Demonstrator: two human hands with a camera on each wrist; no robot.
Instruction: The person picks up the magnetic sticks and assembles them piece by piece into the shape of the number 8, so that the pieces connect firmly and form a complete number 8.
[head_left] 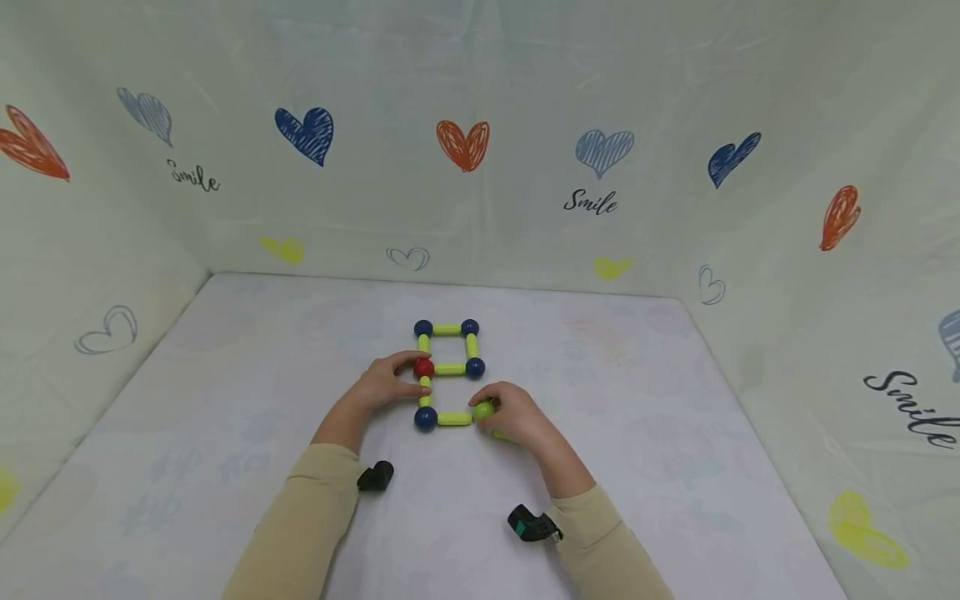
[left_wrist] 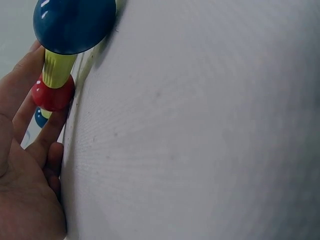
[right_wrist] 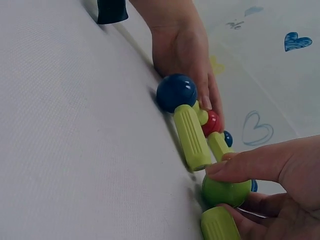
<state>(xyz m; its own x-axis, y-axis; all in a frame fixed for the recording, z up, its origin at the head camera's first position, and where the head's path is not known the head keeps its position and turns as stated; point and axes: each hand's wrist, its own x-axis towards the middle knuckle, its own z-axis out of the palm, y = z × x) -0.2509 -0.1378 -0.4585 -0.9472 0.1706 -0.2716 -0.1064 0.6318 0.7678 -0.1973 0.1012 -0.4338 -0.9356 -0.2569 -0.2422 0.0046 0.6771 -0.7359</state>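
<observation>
Magnetic rods and balls form a flat figure on the table: a closed square with blue balls (head_left: pixel 476 367) and a red ball (head_left: pixel 423 368), plus a lower branch. My left hand (head_left: pixel 386 382) holds the figure at the red ball, fingers at its far side and thumb beside the yellow-green rod (left_wrist: pixel 57 69) below it. That rod joins a blue ball (left_wrist: pixel 75 25), from which another rod (right_wrist: pixel 192 138) points right. My right hand (head_left: pixel 513 414) pinches a green ball (right_wrist: pixel 226 190) close to that rod's free end. Another rod (right_wrist: pixel 219 225) sits against the green ball, partly under the hand.
The white table (head_left: pixel 247 500) extends around the figure. A pale curtain (head_left: pixel 525 75) printed with hearts surrounds it at the back and sides. Black wrist cameras (head_left: pixel 377 477) are on both sleeves, low over the table.
</observation>
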